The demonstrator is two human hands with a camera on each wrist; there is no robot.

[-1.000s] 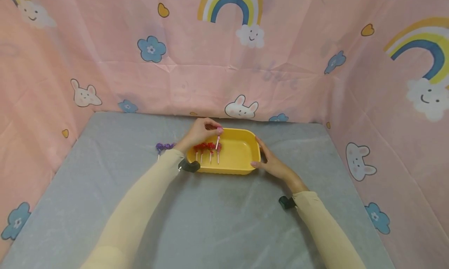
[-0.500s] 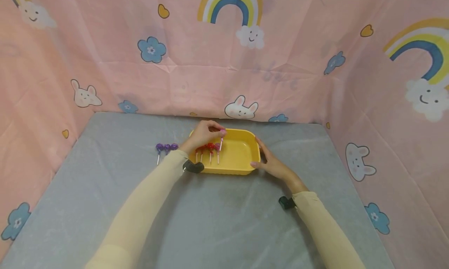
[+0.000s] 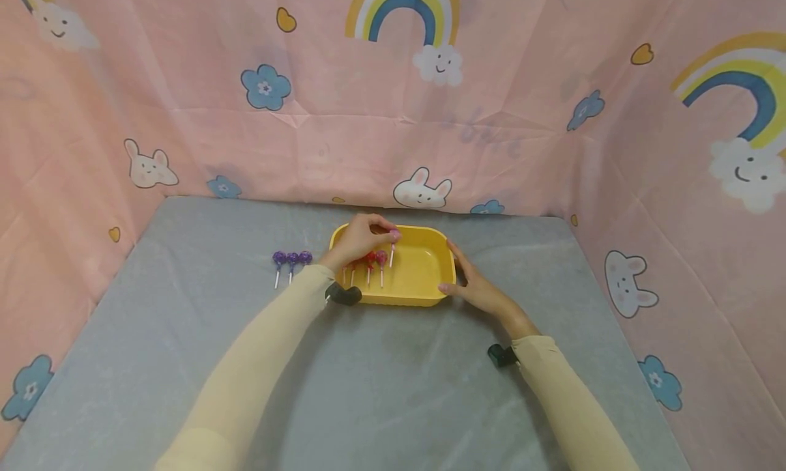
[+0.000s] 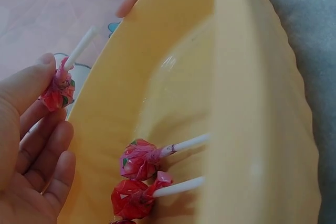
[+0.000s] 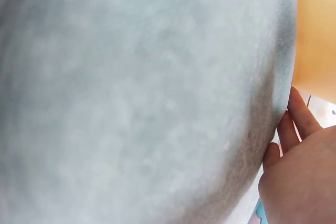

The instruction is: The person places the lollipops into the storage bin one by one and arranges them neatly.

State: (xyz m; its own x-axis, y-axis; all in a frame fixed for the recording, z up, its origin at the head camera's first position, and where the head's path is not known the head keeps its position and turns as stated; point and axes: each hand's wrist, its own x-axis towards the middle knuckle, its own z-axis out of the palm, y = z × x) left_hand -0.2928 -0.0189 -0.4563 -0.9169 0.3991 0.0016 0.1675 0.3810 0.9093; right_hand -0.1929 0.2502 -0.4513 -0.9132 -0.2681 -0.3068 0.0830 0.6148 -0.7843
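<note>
In the head view my left hand (image 3: 359, 240) pinches a pink-wrapped lollipop (image 3: 394, 236) by its candy end, over the yellow plastic tub (image 3: 424, 298). Its white stick points down toward the tub floor there. The left wrist view shows thumb and fingertips on the wrapper of this lollipop (image 4: 58, 92). Inside the tub a pink lollipop (image 3: 381, 258) lies beside a red lollipop (image 3: 370, 261), sticks toward me; others are partly hidden by my left hand. My right hand (image 3: 477, 288) holds the tub's right end, thumb at the front corner and fingers along the outside.
Three purple lollipops (image 3: 292, 258) lie in a row on the grey cloth-covered table (image 3: 393, 382), left of the tub. A pink printed curtain (image 3: 344, 136) hangs behind the table and along both sides.
My left hand has moved slightly right and toward me with the pink lollipop, uncovering more of the purple lollipops. My right hand and the tub have stayed in place.
</note>
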